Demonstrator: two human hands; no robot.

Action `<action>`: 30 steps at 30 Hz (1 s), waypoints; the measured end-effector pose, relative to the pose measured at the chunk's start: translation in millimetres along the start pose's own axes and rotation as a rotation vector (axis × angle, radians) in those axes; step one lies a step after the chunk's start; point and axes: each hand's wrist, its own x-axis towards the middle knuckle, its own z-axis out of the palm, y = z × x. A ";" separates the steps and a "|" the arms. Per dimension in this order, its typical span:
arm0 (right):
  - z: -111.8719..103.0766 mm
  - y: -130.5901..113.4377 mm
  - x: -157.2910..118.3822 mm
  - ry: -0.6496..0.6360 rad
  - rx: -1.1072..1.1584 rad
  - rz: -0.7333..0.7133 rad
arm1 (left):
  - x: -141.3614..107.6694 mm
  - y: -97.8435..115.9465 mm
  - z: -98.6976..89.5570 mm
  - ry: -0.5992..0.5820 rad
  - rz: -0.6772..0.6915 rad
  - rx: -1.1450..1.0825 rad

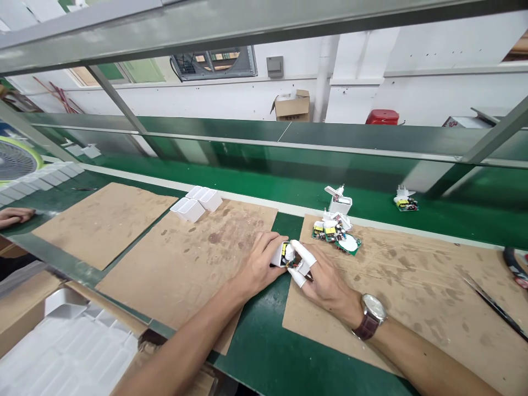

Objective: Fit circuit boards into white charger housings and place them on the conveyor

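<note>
My left hand (260, 260) is closed round a white plastic charger housing (279, 256), its open side facing right. At the mouth of that housing sits a circuit board (285, 252) with yellow and white parts. My right hand (319, 272), with white finger covers on the thumb and finger, pinches the board's outer end, where a white plug piece (304, 268) shows between the fingers. How far the board sits inside is partly hidden. Just beyond my right hand lie several circuit boards (330, 231) in a pile, beside an upright white charger (340, 204).
White housings (192, 209) stand on the middle cardboard sheet (198, 258). Tweezers (495, 308) and a tape roll (515, 268) lie far right. One assembled board (406, 201) rests at the back. A box of white housings (66, 346) stands lower left. Another person's hand (16, 216) is at the left edge.
</note>
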 end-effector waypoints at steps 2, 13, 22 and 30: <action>0.7 0.0 -0.2 0.008 0.006 0.000 | -1.3 -1.3 1.9 0.007 -0.026 -0.058; -16.7 4.6 9.9 -0.010 0.171 0.276 | 10.2 -15.7 -7.4 -0.013 -0.602 -0.855; -7.5 6.2 27.1 -0.182 -0.035 -0.070 | 3.4 -15.5 -9.7 0.045 -0.490 -1.186; 2.3 0.1 37.0 -0.234 0.006 -0.022 | 2.9 -3.6 -10.8 0.138 -0.487 -1.042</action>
